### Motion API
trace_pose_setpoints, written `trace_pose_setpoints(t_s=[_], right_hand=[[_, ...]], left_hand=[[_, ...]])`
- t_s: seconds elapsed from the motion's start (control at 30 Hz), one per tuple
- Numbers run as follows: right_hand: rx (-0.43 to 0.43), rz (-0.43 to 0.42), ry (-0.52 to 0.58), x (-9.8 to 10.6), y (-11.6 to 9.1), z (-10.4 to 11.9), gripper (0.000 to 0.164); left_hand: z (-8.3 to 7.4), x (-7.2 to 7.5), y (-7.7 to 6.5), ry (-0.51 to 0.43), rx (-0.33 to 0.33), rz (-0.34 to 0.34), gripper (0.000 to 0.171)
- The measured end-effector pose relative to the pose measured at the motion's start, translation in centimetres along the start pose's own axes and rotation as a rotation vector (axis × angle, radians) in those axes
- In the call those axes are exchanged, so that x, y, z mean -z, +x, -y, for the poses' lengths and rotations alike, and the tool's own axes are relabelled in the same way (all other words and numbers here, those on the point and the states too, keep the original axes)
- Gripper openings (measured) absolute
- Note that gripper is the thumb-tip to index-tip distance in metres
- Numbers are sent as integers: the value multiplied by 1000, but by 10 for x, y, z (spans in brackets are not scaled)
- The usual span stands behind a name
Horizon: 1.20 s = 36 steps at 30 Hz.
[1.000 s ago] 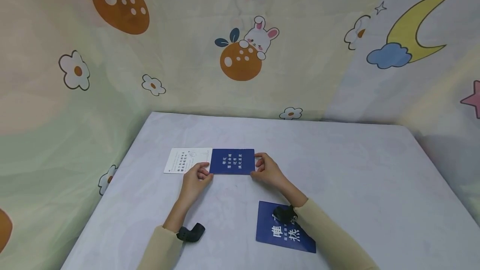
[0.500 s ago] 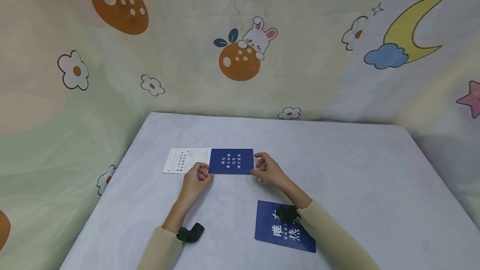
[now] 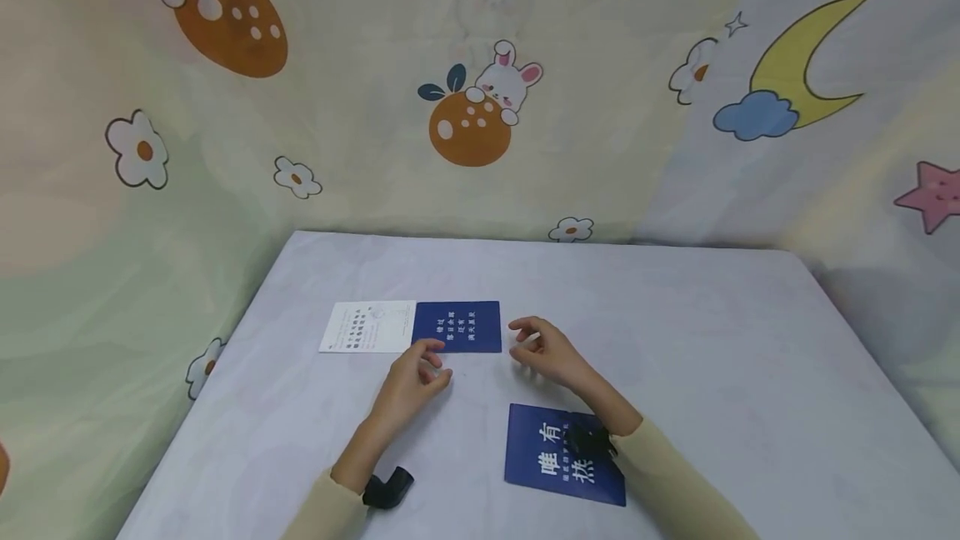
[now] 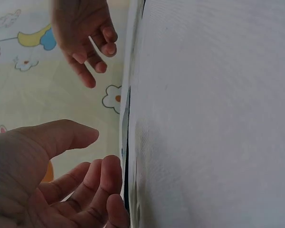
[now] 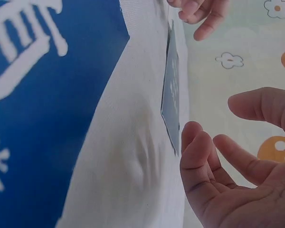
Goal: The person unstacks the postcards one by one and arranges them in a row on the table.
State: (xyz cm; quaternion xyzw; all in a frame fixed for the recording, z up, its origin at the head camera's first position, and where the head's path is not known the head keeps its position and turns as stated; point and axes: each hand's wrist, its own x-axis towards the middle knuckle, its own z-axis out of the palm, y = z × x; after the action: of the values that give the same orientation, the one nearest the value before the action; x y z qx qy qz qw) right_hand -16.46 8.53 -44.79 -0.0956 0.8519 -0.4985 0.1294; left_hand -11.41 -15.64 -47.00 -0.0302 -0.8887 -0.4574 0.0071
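A white card (image 3: 367, 327) with printed lines and a blue card (image 3: 478, 327) with white lettering lie edge to edge on the white table. At the blue card's near edge is my left hand (image 3: 408, 383), loosely curled with nothing in it; its fingertips overlap that card's corner in the head view. My right hand (image 3: 553, 357) hovers just right of the same card, thumb and fingers apart, holding nothing. Below my right forearm lies a larger blue card (image 3: 528, 461) with big white characters, partly hidden by the black wrist camera. The right wrist view shows this larger card (image 5: 52, 123) close up.
The white table (image 3: 712, 373) reaches to a fabric backdrop (image 3: 360, 107) printed with rabbits, oranges, flowers and a moon. A black camera (image 3: 388, 488) sits on my left wrist.
Both hands have let go of the smaller blue card. My left hand has shifted right and nearer; my right hand has drawn slightly away to the right. The cards stay in place.
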Motion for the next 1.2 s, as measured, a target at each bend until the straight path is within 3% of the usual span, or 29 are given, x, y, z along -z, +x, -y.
trace_pose_setpoints(t_s=[0.47,0.8,0.97,1.2], right_hand=[[105,-10,-14,33,-39,-17,35],[170,-72,-124,50,-71,-40,30],[125,-101,-157,56,-88,-51,29],[23,-109,-207,60,-111,-67,53]], left_hand=[[-4,-10,-11,-17,-50,136,42],[-9,-25,-12,20,-155,220,41],[-13,-30,-17,87,-178,278,44],[-20,-35,-26,247,-297,389,59]])
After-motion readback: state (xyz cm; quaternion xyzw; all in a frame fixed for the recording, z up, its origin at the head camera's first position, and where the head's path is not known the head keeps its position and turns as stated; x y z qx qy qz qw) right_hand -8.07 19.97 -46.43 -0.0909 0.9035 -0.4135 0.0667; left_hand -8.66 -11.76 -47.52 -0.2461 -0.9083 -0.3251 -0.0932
